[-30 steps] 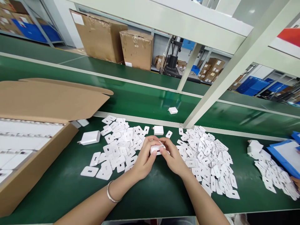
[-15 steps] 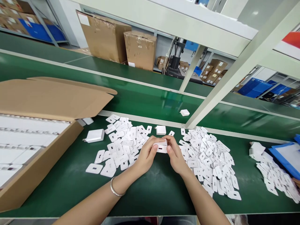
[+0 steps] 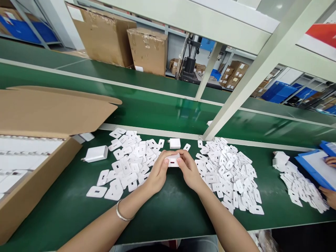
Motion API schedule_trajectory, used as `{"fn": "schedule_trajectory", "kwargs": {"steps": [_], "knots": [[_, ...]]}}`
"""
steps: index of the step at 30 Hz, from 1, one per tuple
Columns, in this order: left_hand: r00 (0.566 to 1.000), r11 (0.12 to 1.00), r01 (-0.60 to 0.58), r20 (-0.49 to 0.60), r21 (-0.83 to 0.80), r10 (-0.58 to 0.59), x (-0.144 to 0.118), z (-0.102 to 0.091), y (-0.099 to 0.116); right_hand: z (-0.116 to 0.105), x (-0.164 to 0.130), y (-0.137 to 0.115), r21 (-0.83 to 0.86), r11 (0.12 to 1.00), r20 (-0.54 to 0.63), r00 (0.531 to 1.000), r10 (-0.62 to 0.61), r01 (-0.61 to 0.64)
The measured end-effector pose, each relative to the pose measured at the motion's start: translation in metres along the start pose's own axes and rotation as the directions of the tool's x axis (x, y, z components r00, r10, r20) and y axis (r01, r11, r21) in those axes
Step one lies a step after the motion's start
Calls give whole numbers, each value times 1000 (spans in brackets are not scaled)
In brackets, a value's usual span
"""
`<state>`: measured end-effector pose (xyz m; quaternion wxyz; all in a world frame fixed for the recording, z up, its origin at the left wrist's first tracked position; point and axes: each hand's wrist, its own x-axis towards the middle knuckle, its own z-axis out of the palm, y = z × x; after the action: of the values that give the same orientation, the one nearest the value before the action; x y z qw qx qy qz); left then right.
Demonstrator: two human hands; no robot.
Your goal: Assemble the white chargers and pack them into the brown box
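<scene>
My left hand (image 3: pixel 158 173) and my right hand (image 3: pixel 190 171) are both closed around a white USB charger (image 3: pixel 172 161) above the middle of the bench. Its slotted end faces me, with a thumb on each side of the slot. My fingers cover its sides and back. To the left of my hands lies a loose pile of flat white slotted end plates (image 3: pixel 132 162). A larger pile of similar plates (image 3: pixel 228 175) spreads out on the right. Just beyond my fingers sits another white charger (image 3: pixel 174 143), and a bigger white charger (image 3: pixel 96 154) lies farther left.
An open cardboard box (image 3: pixel 44 185) holding rows of white pieces stands at the left. A pale metal post (image 3: pixel 244 84) rises behind the right pile. At the far right are more white plates (image 3: pixel 301 189), a blue clipboard (image 3: pixel 312 164) and another person's hand (image 3: pixel 330 196).
The slotted end plate, earlier apparently offset from the charger body, now sits against it, with both thumbs beside the slot. Another person's hands have appeared at far right. The view has shifted slightly.
</scene>
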<state>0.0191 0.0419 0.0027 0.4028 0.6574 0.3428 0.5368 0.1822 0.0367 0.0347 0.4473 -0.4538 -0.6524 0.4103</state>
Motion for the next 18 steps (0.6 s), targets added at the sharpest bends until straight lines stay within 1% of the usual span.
{"fn": "schedule_trajectory", "kwargs": {"steps": [4,9,11,15,18], "knots": [[1000,1000,10,-8,9,-10,1,0,1,3,0,0,-18,1000,-18,1000,13,-14],[999,999,-28,-29,-28,27,6,-2,2,9,-5,-7,-51,999,-64,998,-15,12],[999,999,-33,-33,-35,32,7,-3,2,10,-7,-8,-67,998,-65,998,-23,18],[999,999,27,-27,-43,-28,6,-2,3,10,-6,-6,-79,997,-67,998,-3,-3],[998,995,67,-1,-71,-67,4,-2,4,7,-3,-4,-52,999,-59,998,8,-11]]}}
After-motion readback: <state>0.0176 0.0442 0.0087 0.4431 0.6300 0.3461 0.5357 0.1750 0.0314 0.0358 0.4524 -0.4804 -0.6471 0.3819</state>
